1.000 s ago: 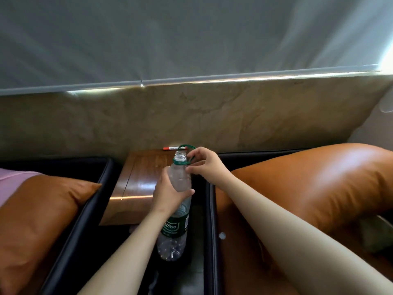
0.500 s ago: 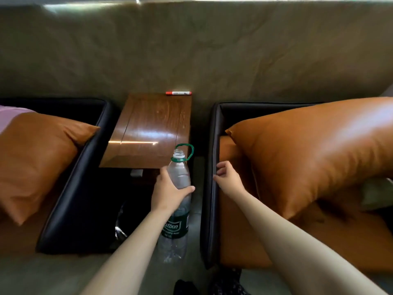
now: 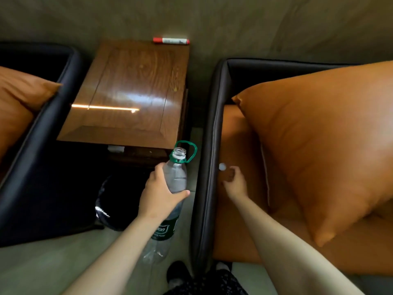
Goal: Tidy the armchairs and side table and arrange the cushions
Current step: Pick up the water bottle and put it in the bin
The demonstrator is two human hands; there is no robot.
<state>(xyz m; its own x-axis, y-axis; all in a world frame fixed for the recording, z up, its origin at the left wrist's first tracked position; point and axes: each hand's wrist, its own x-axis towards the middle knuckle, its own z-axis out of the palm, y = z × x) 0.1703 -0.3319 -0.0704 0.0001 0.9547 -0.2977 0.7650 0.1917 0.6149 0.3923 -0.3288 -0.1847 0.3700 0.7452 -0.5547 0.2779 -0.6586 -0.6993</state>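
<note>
1. left hand point(image 3: 158, 194): I see it wrapped round the upper body of the bottle point(image 3: 177, 177), thumb across the front.
2. bottle: clear plastic, green label, neck uncapped, green ring and loop at the neck. It is held upright above the floor point(image 3: 42, 265), in the gap between the counter point(image 3: 131, 81) and the right armchair point(image 3: 209, 145).
3. right hand point(image 3: 235, 184): over the near-left part of the right armchair's orange seat. Its fingers are curled, with the tips just beside a small white cap point(image 3: 222, 166) by the armrest. I cannot tell whether they touch or pinch it.
4. counter: glossy wood, between the two armchairs.
5. marker point(image 3: 171, 40): red and white, lying along the counter's far edge.
6. right cushion point(image 3: 319, 145): orange, large, leaning across the right seat.
7. left armchair point(image 3: 42, 128): dark frame, with the orange left cushion point(image 3: 19, 96) resting inside.
8. bin point(image 3: 110, 201): black liner, on the floor by the counter's near edge, left of the bottle.
</note>
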